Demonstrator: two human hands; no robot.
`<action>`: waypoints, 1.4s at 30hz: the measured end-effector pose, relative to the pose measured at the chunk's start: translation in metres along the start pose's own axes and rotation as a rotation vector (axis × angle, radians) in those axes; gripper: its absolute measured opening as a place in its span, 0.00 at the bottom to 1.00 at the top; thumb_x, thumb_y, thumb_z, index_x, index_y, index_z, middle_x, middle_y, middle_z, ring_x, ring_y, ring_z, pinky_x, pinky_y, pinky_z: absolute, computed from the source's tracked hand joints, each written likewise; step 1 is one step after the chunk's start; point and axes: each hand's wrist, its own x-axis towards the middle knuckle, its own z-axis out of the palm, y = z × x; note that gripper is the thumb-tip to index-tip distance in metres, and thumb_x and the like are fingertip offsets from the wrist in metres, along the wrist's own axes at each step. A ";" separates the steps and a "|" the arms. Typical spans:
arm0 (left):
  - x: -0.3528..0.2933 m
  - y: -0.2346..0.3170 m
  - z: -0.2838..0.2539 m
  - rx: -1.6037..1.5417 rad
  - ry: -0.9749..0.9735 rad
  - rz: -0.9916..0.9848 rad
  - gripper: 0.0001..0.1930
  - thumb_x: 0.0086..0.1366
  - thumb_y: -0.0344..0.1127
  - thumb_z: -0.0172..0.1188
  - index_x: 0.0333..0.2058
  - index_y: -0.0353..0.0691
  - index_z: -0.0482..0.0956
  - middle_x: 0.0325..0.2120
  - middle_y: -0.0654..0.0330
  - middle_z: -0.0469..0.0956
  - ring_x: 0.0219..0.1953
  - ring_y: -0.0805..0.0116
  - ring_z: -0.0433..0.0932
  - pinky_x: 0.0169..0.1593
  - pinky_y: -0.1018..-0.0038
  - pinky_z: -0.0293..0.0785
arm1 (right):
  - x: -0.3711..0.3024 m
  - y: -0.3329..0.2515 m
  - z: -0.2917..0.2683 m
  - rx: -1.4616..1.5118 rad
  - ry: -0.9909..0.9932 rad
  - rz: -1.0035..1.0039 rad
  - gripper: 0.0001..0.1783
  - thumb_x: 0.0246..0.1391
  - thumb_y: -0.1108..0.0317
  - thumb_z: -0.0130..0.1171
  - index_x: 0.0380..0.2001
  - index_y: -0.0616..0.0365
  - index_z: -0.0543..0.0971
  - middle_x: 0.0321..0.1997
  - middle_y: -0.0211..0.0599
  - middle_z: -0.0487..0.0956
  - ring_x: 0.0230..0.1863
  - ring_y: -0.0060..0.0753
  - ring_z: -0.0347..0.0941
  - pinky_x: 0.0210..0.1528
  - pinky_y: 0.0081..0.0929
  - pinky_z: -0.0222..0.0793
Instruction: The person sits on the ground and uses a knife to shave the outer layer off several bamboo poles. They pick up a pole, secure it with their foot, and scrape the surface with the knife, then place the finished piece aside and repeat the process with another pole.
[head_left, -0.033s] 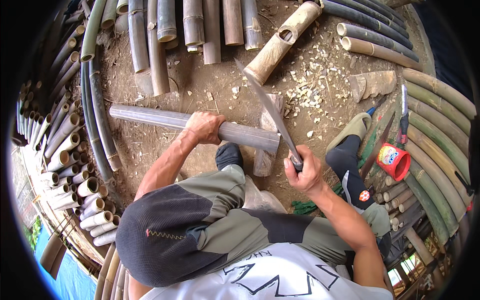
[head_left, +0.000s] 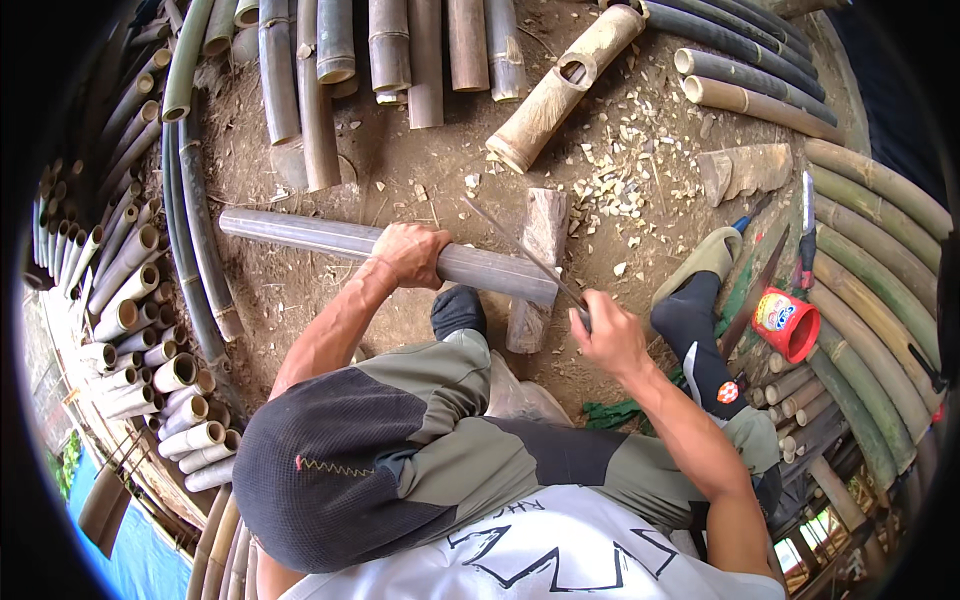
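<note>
Blue sheeting [head_left: 135,545] shows at the lower left edge, and above it a big stack of cut bamboo tubes [head_left: 200,437] turns its pale hollow ends inward. Two long dark poles [head_left: 205,240] lie beside the stack on the brown dirt [head_left: 270,295]. Next comes a grey bamboo pole [head_left: 310,233], slanting slightly down to the right across the middle of the ground, its far left end well apart from either hand. The left hand [head_left: 408,255] is wrapped around this pole near its midpoint, palm down, so the pole runs under the hand and sticks out on both sides. A dark sock [head_left: 459,312] shows just below the pole, right of that hand. The pole's right end lies across a wooden block [head_left: 530,325]. A knife [head_left: 527,250] crosses above this end, its tip pointing up and left; I cannot tell whether the blade touches the pole. The right hand [head_left: 612,335] is closed around the knife's handle, just beyond the pole's right end and slightly below it. Pale chips [head_left: 625,190] are scattered above and to the right. Farther right are a green shoe [head_left: 700,265], a red cup [head_left: 800,335] tipped on its side, and a curving row of green bamboo [head_left: 870,285] along the edge
</note>
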 end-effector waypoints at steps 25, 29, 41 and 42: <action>-0.014 0.005 0.036 0.041 0.392 0.063 0.23 0.43 0.42 0.73 0.39 0.48 0.78 0.34 0.61 0.79 0.43 0.58 0.80 0.48 0.60 0.74 | 0.010 0.025 -0.006 -0.018 -0.239 0.189 0.14 0.64 0.60 0.56 0.40 0.61 0.71 0.25 0.49 0.79 0.23 0.46 0.81 0.22 0.37 0.76; -0.019 -0.002 0.054 0.048 0.499 0.055 0.26 0.43 0.44 0.74 0.43 0.49 0.77 0.36 0.62 0.78 0.43 0.59 0.79 0.47 0.60 0.72 | 0.016 -0.029 -0.036 0.220 0.092 -0.046 0.18 0.63 0.58 0.57 0.42 0.65 0.72 0.23 0.45 0.77 0.19 0.43 0.77 0.23 0.37 0.74; -0.023 0.006 0.066 0.099 0.628 0.048 0.27 0.44 0.45 0.73 0.45 0.48 0.75 0.38 0.64 0.78 0.45 0.62 0.77 0.52 0.60 0.68 | 0.016 -0.043 -0.033 0.293 0.200 -0.111 0.15 0.63 0.59 0.58 0.40 0.61 0.72 0.26 0.48 0.79 0.24 0.49 0.80 0.25 0.42 0.76; -0.021 0.004 0.065 0.110 0.637 0.041 0.27 0.44 0.45 0.73 0.45 0.48 0.76 0.38 0.64 0.78 0.45 0.62 0.77 0.52 0.60 0.68 | 0.021 -0.045 -0.034 0.316 0.291 -0.207 0.15 0.63 0.59 0.58 0.40 0.61 0.72 0.26 0.48 0.79 0.24 0.49 0.80 0.25 0.42 0.76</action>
